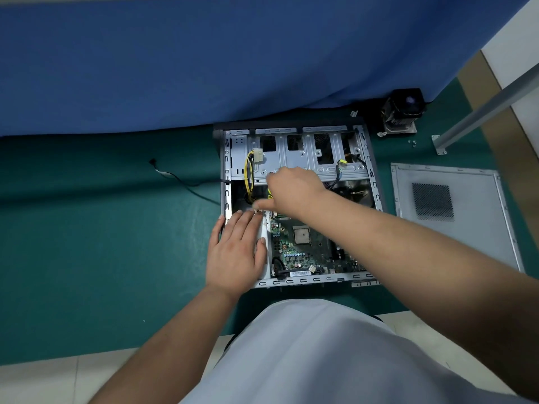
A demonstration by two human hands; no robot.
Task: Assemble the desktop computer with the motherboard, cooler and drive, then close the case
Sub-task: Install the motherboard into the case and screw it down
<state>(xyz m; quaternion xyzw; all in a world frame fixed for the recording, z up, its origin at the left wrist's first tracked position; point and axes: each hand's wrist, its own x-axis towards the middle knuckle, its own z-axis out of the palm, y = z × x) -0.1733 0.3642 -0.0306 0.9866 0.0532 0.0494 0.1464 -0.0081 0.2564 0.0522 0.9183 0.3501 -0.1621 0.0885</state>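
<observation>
inside the open case (369, 158), both hands

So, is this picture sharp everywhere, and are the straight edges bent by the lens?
Head view: the motherboard and the case frame are fairly sharp; the right hand shows motion blur at its fingertips near the left hand; the wide lens bows the blue cloth edge; soft glare lies on the green surface; the cooler sits in shadow.

Dim, even light (soft shadows), wide-angle bending at the edges, slight blur.
</observation>
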